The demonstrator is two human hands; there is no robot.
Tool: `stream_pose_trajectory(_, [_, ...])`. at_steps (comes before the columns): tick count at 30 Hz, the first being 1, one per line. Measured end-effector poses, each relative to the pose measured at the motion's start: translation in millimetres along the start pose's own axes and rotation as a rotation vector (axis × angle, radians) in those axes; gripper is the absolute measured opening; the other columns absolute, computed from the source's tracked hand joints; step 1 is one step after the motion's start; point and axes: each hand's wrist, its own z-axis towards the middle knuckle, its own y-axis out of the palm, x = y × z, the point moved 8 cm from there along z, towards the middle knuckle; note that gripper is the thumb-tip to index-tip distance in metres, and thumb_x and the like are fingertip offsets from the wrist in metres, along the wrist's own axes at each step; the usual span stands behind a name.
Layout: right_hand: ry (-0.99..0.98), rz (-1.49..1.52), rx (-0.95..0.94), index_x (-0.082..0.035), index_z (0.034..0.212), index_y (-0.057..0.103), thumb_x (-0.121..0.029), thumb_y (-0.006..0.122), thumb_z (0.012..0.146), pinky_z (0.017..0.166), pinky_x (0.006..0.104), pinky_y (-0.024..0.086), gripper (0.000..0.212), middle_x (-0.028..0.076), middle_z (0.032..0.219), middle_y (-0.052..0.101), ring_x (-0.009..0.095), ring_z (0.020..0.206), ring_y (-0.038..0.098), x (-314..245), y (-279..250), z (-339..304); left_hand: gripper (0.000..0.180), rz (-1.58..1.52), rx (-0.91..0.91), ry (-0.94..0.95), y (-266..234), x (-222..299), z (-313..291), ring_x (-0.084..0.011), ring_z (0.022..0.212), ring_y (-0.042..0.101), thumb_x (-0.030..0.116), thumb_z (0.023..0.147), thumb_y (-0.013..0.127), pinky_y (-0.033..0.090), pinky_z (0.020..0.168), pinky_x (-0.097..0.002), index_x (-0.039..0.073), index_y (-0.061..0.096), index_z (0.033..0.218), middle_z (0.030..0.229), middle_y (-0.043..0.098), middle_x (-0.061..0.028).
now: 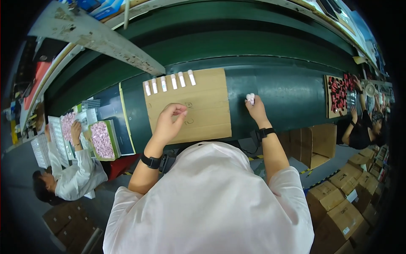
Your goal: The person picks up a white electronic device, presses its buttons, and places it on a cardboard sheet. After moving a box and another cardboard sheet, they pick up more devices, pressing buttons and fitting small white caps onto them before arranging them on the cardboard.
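Observation:
A brown cardboard sheet [211, 122] lies in front of me on the dark green bench. Along its far edge stretches a row of several small white tubes [174, 81] with pinkish caps, spaced apart. Above the sheet's middle, my left hand [169, 122] is loosely closed, thumb near the curled fingers, with nothing visible in it. Off the sheet to the right, over the bench, my right hand [258, 112] is closed around a few small white tubes [250, 98]. Their ends stick out past the fingertips; the rest is hidden by my fingers.
A metal post [101, 40] slants in at the far left. At left, a person in white works by a tray of pink pieces [102, 140]. At right, another person sits near a board of red and black pieces [337, 96]. Open cardboard boxes [311, 146] stand below the bench.

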Motion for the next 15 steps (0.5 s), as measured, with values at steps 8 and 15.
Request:
stream_pose_trajectory(8, [-0.569, 0.036, -0.264, -0.001, 0.102, 0.053, -0.017, 0.069, 0.083, 0.064, 0.0343, 0.048, 0.029, 0.015, 0.080, 0.061, 0.029, 0.068, 0.060, -259.5, -9.5, -77.5, 0.020, -0.011, -0.053, 0.151, -5.9, 74.4, -5.1, -0.0173, 0.083, 0.064, 0.010, 0.085, 0.067, 0.051, 0.076, -0.0287, -0.002, 0.060, 0.099, 0.092, 0.066, -0.0100])
stream_pose_trajectory(15, [-0.616, 0.249, -0.358, -0.003, 0.100, 0.052, -0.010, 0.066, 0.085, 0.064, 0.0298, 0.047, 0.022, 0.010, 0.084, 0.062, 0.020, 0.070, 0.060, -307.3, -19.7, -115.1, 0.023, -0.122, -0.077, -0.004, -29.6, 72.5, -21.1, -0.0116, 0.078, 0.062, 0.013, 0.085, 0.069, 0.050, 0.074, -0.0253, -0.001, 0.060, 0.100, 0.085, 0.067, -0.0055])
